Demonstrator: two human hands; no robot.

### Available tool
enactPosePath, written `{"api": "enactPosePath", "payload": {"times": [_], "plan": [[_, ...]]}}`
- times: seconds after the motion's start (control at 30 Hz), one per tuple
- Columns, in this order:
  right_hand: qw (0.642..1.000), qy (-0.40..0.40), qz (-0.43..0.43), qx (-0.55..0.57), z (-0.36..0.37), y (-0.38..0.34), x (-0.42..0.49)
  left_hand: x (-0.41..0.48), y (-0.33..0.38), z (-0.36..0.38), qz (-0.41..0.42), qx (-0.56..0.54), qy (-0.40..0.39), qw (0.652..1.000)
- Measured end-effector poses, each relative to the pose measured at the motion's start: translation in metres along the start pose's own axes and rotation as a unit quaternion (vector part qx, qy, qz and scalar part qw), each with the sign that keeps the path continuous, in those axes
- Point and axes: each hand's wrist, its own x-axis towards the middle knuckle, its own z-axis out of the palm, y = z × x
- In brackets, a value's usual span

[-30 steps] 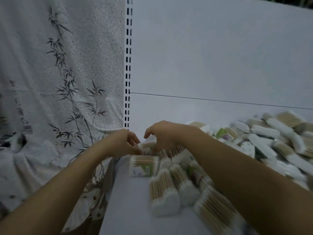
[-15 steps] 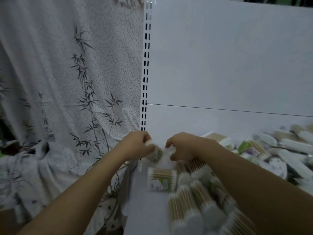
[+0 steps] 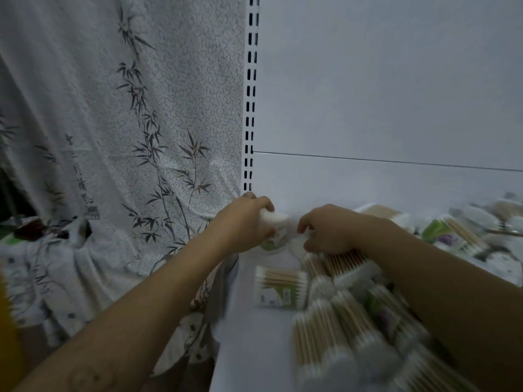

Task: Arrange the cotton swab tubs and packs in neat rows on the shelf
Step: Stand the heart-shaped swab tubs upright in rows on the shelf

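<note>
Hands at back-left corner of shelf (image 3: 254, 349). Left hand (image 3: 243, 222) grips an upright round swab tub (image 3: 276, 234), fingers wrapped round its side, tub near the slotted upright (image 3: 250, 94). Right hand (image 3: 331, 230) just beside it, fingers curled over a white pack end; can't tell whether it holds anything. One flat pack (image 3: 280, 287) lies alone in front of the tub. Blurred heap of swab packs (image 3: 353, 329) under the right forearm, more loose packs (image 3: 458, 230) far right. Bamboo-print cloth (image 3: 113, 137) hangs left of the shelf.
</note>
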Motion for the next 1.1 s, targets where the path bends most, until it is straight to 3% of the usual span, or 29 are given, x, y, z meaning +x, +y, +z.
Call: {"api": "enactPosePath", "payload": {"times": [0.5,0.87,0.97,1.1], "plan": [[0.999,0.007,0.007,-0.045,-0.005,0.001,0.000,0.004,0.011,0.010,-0.011,0.101,0.076,0.992],[1.000,0.005,0.017,-0.015,0.001,-0.009,-0.018,-0.002,0.010,0.005,-0.009,0.201,0.033,0.979],[0.999,0.035,0.018,-0.016,-0.005,-0.010,-0.025,-0.004,0.015,-0.001,-0.029,0.189,0.028,0.981],[0.998,0.052,-0.001,0.028,-0.021,-0.011,-0.038,-0.012,0.022,-0.023,0.013,0.141,0.045,0.989]]}}
